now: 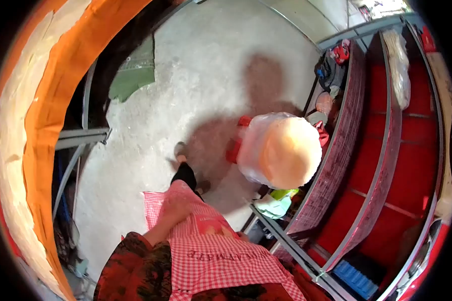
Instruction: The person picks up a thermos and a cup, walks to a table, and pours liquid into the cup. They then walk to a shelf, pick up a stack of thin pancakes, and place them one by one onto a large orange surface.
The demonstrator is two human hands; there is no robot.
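Grip of left hand (172, 208): pressed to checked apron (221, 253), below and left of clear bag (281, 150); blurred, so closure cannot be told. Bare concrete floor (211, 65) open left of and above bag; red shelving (412, 150) close on its right, orange panel (50, 100) far to its left. Bag's pale orange contents overexposed, its support hidden. Hidden too: right hand. Shelving ends cropped by lens rim.

Red shelving (412, 150) stands right, orange sheeting (50, 100) left, over concrete floor (206, 65).
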